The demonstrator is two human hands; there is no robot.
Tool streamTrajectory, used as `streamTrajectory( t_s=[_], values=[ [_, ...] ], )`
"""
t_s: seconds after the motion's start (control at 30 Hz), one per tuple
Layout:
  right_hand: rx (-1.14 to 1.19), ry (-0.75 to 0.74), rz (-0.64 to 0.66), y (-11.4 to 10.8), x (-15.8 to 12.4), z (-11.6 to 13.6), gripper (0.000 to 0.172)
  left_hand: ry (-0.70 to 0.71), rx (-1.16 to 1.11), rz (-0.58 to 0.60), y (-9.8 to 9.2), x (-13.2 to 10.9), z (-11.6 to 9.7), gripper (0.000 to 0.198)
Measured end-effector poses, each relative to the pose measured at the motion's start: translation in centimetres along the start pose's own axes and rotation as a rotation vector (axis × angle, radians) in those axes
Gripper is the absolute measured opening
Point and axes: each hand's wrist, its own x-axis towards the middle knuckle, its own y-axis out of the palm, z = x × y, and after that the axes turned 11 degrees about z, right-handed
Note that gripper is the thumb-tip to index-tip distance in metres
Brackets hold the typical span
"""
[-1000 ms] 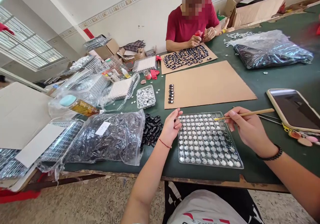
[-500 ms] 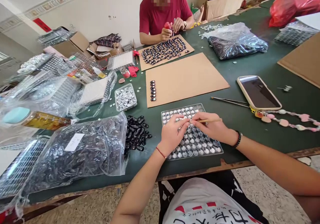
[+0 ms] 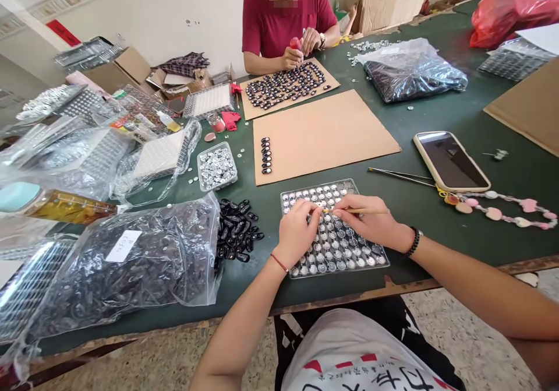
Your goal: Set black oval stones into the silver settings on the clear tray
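Nearest, on the green desk (image 3: 244, 286), lies a clear tray (image 3: 340, 272) of round white pieces, its middle hidden beneath both hands. The right hand (image 3: 371, 225) reaches in from four o'clock, fingers closed on a thin stick (image 3: 375, 210); the left hand (image 3: 297, 231) comes from seven, fingertips drawn narrow by the stick's tip, whether gripping anything I cannot tell. At nine o'clock a plastic bag (image 3: 140, 268) obscures dark contents. Cardboard (image 3: 325, 137) lies at twelve; farther, toward eleven, a co-worker (image 3: 279, 30) faces the desk before a pale wall (image 3: 166, 12).
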Motion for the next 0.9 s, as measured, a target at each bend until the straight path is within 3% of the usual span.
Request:
streamTrajectory(
  t_s=[0.17, 0.27, 0.43, 0.6, 0.77, 0.9],
  values=[
    [0.064, 0.09, -0.054, -0.1, -0.1, 0.2, 0.018, -0.075, -0.31, 0.07, -0.3, 0.5, 0.8, 0.023],
    [0.059, 0.125, -0.107, -0.3, -0.1, 0.2, 0.018, -0.105, -0.392, 0.053, -0.7, 0.6, 1.1, 0.024],
    [0.033, 0.074, -0.075, -0.2, -0.1, 0.1, 0.017, -0.027, -0.232, -0.013, -1.0, 0.2, 0.2, 0.024],
    [-0.028, -0.015, 0.008, 0.2, -0.1, 0.1, 0.014, 0.022, 0.031, 0.04, -0.4, -0.1, -0.3, 0.023],
    [-0.037, -0.104, 0.018, -0.1, -0.5, 0.1, 0.01, 0.021, -0.04, 0.087, -0.3, 0.1, 0.0, 0.024],
    [-0.08, -0.068, -0.031, -0.3, -0.5, 0.0, 0.012, 0.0, -0.04, 0.012, -0.3, 0.2, -0.2, 0.021]
  ],
)
